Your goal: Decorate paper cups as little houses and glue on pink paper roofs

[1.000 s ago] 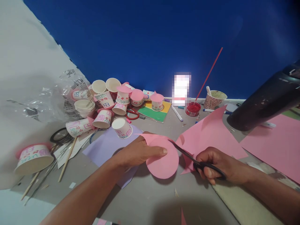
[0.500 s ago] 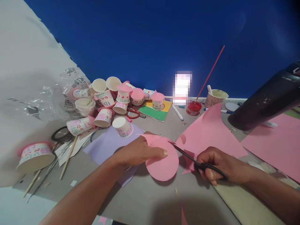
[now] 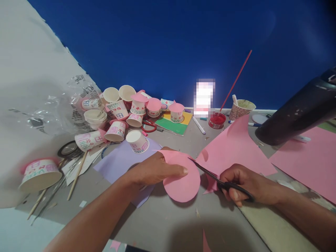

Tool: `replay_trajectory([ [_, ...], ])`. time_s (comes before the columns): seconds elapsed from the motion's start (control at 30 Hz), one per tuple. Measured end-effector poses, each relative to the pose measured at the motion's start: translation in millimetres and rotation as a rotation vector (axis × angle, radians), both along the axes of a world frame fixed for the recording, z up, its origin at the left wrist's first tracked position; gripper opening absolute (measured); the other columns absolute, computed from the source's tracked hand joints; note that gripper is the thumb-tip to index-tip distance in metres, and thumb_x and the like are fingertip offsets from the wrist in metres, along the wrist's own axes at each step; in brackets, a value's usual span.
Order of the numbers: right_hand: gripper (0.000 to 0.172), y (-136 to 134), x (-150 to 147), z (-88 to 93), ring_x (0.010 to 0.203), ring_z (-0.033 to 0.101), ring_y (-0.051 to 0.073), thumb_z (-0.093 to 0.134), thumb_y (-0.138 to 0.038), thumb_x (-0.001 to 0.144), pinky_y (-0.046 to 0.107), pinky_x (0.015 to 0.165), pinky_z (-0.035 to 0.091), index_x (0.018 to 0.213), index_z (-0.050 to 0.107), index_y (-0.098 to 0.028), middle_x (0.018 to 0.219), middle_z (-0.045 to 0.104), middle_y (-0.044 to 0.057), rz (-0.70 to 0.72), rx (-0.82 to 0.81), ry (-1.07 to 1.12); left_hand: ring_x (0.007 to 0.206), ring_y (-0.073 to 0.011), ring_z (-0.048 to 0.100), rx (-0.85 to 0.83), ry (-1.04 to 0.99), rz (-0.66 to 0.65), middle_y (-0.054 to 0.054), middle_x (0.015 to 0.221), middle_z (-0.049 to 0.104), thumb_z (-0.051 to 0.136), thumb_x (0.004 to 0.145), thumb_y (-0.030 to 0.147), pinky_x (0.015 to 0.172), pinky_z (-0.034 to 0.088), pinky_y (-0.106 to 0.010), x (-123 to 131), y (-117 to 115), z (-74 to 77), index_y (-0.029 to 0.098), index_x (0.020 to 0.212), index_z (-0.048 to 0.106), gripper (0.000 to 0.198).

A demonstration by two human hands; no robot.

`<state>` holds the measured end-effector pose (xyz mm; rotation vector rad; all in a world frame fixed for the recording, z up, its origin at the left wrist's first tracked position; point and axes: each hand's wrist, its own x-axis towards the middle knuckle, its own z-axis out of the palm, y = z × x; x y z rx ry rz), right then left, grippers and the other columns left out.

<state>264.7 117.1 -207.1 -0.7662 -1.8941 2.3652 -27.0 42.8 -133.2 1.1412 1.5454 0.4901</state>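
My left hand (image 3: pixel 154 168) pinches a piece of pink paper (image 3: pixel 182 187), thumb on top and the other fingers hidden beneath. Its lower edge is cut round, while a pointed strip runs along the top. Black-handled scissors (image 3: pixel 210 174) are in my right hand (image 3: pixel 243 183), their blades at the paper's upper right edge and looking nearly closed. Beyond the scissors lies a larger pink sheet (image 3: pixel 236 150) with a curled corner. Under my left wrist is a purple sheet (image 3: pixel 115 162), with a decorated paper cup (image 3: pixel 137 141) standing on it.
Several decorated paper cups (image 3: pixel 117 130), some with pink paper tops, crowd the back left. Red-handled scissors (image 3: pixel 149 126) lie near them. A red paint pot (image 3: pixel 217 120) holding a thin stick and a patterned cup (image 3: pixel 242 108) stand at the back. A dark cylinder (image 3: pixel 296 105) slants in from the right.
Both hands, the pink paper and the scissors stay almost where they were. Only a very slight shift of the whole view shows.
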Motion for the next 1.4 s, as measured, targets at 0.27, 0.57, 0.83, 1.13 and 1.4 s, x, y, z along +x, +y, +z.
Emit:
replay_trajectory([
  [0.27,0.055,-1,0,-0.1,0.050,0.049,0.009,0.085,-0.064,0.072,0.021,0.049,0.036,0.066,0.062,-0.015,0.055,0.058,-0.001,-0.004,-0.024,-0.043,0.093,-0.0287,0.069,-0.009,0.053,-0.031,-0.008,0.095,0.076,0.076,0.073,0.048,0.075,0.051,-0.034,3,-1,5.0,0.021,0.099,0.079,0.038],
  [0.57,0.056,-1,-2,3.5,0.050,0.048,0.009,0.083,-0.067,0.071,0.022,0.050,0.036,0.067,0.064,-0.015,0.053,0.055,-0.002,-0.004,-0.002,-0.056,0.090,-0.0282,0.069,-0.009,0.071,-0.030,-0.006,0.092,0.076,0.076,0.072,0.047,0.072,0.051,-0.032,6,0,9.6,0.022,0.096,0.080,0.034],
  [0.83,0.049,-4,-4,7.5,0.052,0.051,0.010,0.086,-0.058,0.072,0.021,0.051,0.039,0.066,0.064,-0.016,0.056,0.057,-0.002,0.004,-0.011,-0.109,0.086,-0.0286,0.069,-0.045,0.144,-0.033,-0.005,0.087,0.076,0.078,0.070,0.048,0.066,0.049,-0.031,5,-1,10.3,0.026,0.094,0.081,0.033],
  [1.13,0.054,-2,-1,4.4,0.051,0.049,0.009,0.086,-0.064,0.070,0.020,0.049,0.034,0.067,0.064,-0.015,0.054,0.057,-0.002,0.003,-0.020,-0.104,0.080,-0.0265,0.068,-0.042,0.208,-0.042,-0.006,0.087,0.075,0.080,0.068,0.052,0.064,0.048,-0.030,4,-2,8.5,0.023,0.085,0.076,0.034],
  [1.4,0.061,-2,-3,9.9,0.049,0.045,0.009,0.085,-0.073,0.064,0.021,0.050,0.036,0.065,0.064,-0.015,0.053,0.056,-0.002,0.009,-0.025,-0.121,0.088,-0.0282,0.069,-0.047,0.142,-0.077,-0.005,0.093,0.076,0.078,0.069,0.049,0.069,0.052,-0.032,2,-1,6.6,0.024,0.088,0.078,0.032],
])
